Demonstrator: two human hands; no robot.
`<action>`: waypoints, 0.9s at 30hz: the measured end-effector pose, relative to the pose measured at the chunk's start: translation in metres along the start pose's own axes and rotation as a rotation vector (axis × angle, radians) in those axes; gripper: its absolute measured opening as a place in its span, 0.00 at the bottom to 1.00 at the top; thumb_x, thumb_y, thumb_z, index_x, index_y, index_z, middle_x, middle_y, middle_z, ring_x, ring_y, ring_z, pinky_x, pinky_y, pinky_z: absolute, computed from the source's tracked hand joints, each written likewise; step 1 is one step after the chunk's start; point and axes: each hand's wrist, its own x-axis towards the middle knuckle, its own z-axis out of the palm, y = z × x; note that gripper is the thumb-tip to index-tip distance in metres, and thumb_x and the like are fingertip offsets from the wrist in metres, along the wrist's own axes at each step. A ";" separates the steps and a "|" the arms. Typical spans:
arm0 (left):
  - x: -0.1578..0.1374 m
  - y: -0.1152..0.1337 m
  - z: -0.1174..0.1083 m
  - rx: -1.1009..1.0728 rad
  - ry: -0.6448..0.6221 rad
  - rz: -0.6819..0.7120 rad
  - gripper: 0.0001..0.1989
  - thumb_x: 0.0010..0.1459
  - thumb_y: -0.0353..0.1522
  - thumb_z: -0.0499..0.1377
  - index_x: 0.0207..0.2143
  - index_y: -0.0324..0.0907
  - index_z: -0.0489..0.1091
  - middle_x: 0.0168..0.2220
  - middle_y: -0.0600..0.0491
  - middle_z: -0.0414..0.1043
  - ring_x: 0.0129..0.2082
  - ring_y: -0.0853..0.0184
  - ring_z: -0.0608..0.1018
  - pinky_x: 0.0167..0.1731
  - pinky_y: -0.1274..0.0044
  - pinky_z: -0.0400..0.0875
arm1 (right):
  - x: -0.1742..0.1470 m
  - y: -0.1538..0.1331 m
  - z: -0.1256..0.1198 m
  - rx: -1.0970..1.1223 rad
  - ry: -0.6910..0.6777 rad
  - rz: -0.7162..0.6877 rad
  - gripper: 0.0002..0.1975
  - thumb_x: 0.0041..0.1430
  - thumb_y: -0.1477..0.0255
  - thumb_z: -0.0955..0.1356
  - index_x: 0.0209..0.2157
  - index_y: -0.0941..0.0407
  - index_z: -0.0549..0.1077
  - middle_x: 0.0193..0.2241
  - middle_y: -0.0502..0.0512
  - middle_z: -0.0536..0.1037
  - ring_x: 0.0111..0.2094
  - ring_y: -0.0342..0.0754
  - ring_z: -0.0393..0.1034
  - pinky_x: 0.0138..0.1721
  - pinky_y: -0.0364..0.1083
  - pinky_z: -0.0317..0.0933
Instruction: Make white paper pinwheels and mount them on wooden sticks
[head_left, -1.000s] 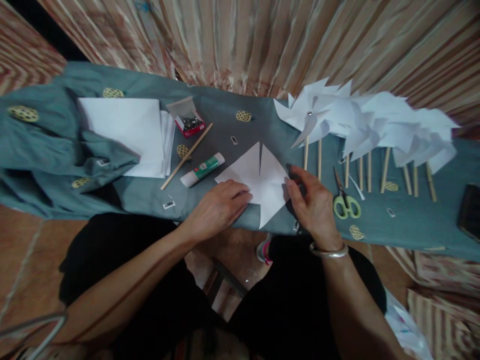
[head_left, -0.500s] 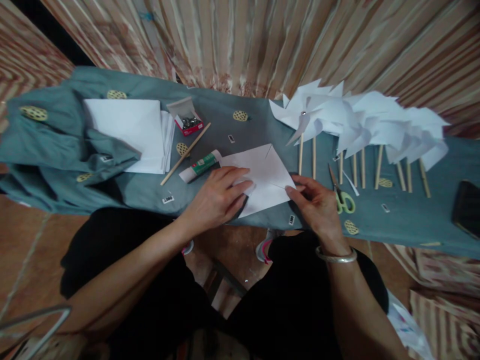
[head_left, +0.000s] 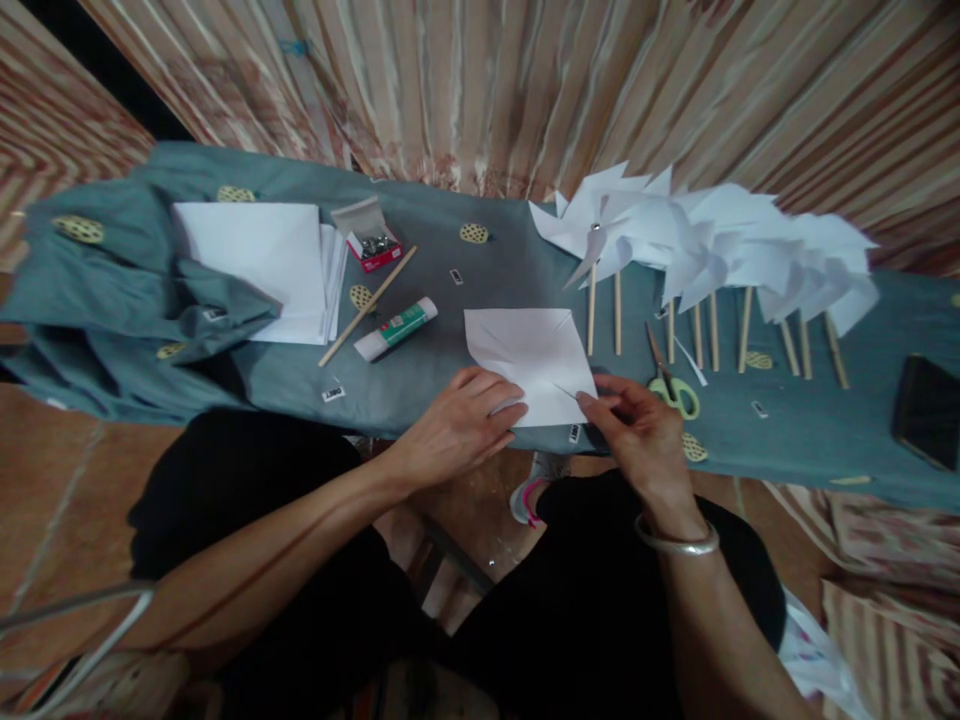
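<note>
A square white sheet of paper (head_left: pixel 536 345) with slits running in from its corners lies on the cloth in front of me. My left hand (head_left: pixel 469 420) is closed on its lower-left corner, fingers curled over the edge. At the lower-right corner, my right hand (head_left: pixel 637 425) pinches the paper between thumb and fingers, beside a slit. Scissors with pale green handles (head_left: pixel 675 395) lie just beyond my right hand. To the left of the sheet is a green-and-white glue stick (head_left: pixel 397 328).
Several white paper pinwheels (head_left: pixel 705 235) on wooden sticks lie at the back right. A wooden stick (head_left: pixel 367 305), a red box of metal pins (head_left: pixel 371 240) and a stack of white paper (head_left: pixel 251 265) are on the left. A dark phone (head_left: pixel 928 410) rests far right.
The sheet has turned so its edges lie nearly square to me and has come slightly nearer. Both hands have moved with it, the left one a little right and down.
</note>
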 end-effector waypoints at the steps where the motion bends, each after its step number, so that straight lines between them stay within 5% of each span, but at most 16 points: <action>1: -0.001 -0.002 -0.001 0.004 0.009 -0.006 0.10 0.64 0.32 0.55 0.46 0.39 0.69 0.48 0.47 0.74 0.49 0.60 0.72 0.51 0.67 0.64 | -0.003 -0.001 0.000 0.015 -0.034 0.013 0.20 0.49 0.60 0.73 0.41 0.56 0.77 0.22 0.49 0.79 0.23 0.46 0.72 0.26 0.45 0.65; 5: -0.010 -0.013 -0.006 0.046 0.069 -0.037 0.09 0.65 0.30 0.53 0.46 0.41 0.69 0.47 0.50 0.75 0.47 0.62 0.72 0.49 0.68 0.64 | -0.011 -0.002 -0.004 -0.003 -0.207 0.037 0.21 0.50 0.57 0.73 0.41 0.57 0.76 0.22 0.51 0.79 0.23 0.47 0.74 0.27 0.46 0.68; 7: -0.013 -0.017 -0.007 0.067 0.091 -0.045 0.09 0.65 0.29 0.53 0.45 0.41 0.70 0.46 0.50 0.76 0.47 0.63 0.72 0.49 0.68 0.64 | -0.013 -0.003 -0.008 -0.119 -0.181 -0.027 0.18 0.54 0.56 0.71 0.38 0.56 0.77 0.22 0.52 0.80 0.25 0.49 0.76 0.30 0.48 0.70; 11: -0.013 -0.016 -0.006 0.072 0.095 -0.027 0.09 0.65 0.31 0.55 0.46 0.40 0.69 0.47 0.48 0.75 0.47 0.62 0.73 0.47 0.68 0.65 | -0.012 -0.009 -0.011 -0.330 0.019 -0.316 0.13 0.61 0.63 0.66 0.42 0.54 0.78 0.35 0.57 0.83 0.37 0.53 0.78 0.42 0.54 0.71; 16: -0.003 -0.008 -0.003 0.079 0.022 -0.030 0.09 0.65 0.33 0.54 0.45 0.41 0.69 0.46 0.48 0.75 0.47 0.61 0.72 0.45 0.69 0.66 | -0.008 -0.013 0.001 -0.406 -0.166 -0.657 0.17 0.66 0.73 0.60 0.51 0.55 0.74 0.52 0.60 0.77 0.56 0.54 0.69 0.58 0.60 0.62; 22: 0.002 -0.004 0.000 0.055 -0.054 -0.036 0.09 0.67 0.30 0.50 0.41 0.39 0.70 0.39 0.48 0.74 0.39 0.64 0.73 0.39 0.73 0.69 | -0.003 -0.001 0.004 -0.416 -0.278 -0.665 0.20 0.63 0.79 0.59 0.50 0.57 0.75 0.55 0.63 0.74 0.57 0.55 0.66 0.59 0.62 0.61; 27: -0.001 -0.005 -0.003 0.023 -0.049 -0.072 0.09 0.66 0.28 0.50 0.40 0.38 0.70 0.37 0.48 0.73 0.37 0.65 0.74 0.36 0.75 0.71 | 0.001 0.001 -0.001 -0.252 -0.332 -0.520 0.20 0.59 0.79 0.63 0.50 0.50 0.76 0.56 0.57 0.73 0.59 0.53 0.65 0.61 0.61 0.57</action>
